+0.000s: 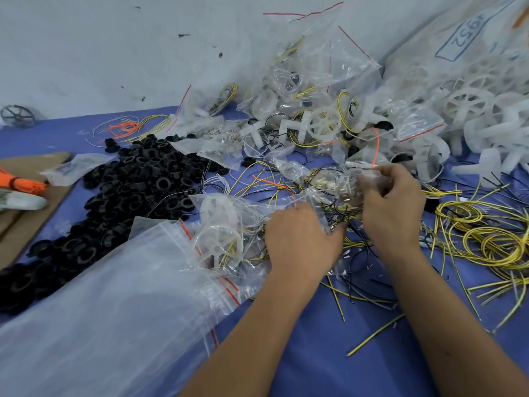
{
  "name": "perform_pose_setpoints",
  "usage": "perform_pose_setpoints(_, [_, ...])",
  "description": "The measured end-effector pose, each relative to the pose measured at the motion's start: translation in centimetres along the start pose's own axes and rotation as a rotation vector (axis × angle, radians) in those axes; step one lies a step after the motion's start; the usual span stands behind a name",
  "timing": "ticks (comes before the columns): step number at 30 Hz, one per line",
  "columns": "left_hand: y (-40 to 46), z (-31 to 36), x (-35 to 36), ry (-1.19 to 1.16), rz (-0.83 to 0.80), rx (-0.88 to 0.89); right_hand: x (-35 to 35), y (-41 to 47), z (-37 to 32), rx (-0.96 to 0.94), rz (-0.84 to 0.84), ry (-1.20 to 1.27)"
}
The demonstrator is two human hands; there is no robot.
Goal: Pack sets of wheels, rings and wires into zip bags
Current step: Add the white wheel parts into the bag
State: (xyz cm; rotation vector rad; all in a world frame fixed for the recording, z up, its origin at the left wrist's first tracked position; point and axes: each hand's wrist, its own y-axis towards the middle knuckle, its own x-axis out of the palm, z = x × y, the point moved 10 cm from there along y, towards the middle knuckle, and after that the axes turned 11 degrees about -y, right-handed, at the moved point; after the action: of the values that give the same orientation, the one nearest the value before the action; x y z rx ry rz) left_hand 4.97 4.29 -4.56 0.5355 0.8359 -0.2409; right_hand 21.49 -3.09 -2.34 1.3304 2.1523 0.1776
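Both the left hand [300, 236] and right hand [392, 202] grip a crumpled zip bag [329, 193], its long axis running left-right.

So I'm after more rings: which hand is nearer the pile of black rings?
Left. The left hand is on a bag just right of the pile of black rings; the right hand is farther right, beyond it.

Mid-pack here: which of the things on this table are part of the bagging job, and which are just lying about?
Belongs to the job:
- zip bag held between left hand and right hand
- black rings
- yellow wires
- white wheels
- packed bags
- empty zip bags

Lying about:
- cardboard sheet
- orange bundle
- dark wheel by the wall
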Motion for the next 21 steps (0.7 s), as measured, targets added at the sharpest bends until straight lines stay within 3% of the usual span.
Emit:
perform_pose_setpoints(5, [0.1,0.2,0.5,0.045,-0.059,0.017,2.3,-0.4,0.9,0.224,-0.167,0.478])
perform_pose_setpoints(10, [0.2,-0.5,0.6,-0.014,-0.095,-0.022,3.1,-0.7,1.2,0.294,-0.225,0.582])
perform_pose_setpoints(17, [0.7,-2.5,-0.8,-0.406,0.028,-0.154,3.3,-0.8,0.3,0.307,-0.291,0.726])
perform_pose_setpoints(21, [0.7,-3.2,-1.8,-0.625,0.149,-0.180,4.1,-1.4,-1.3,0.276,-0.430,0.866])
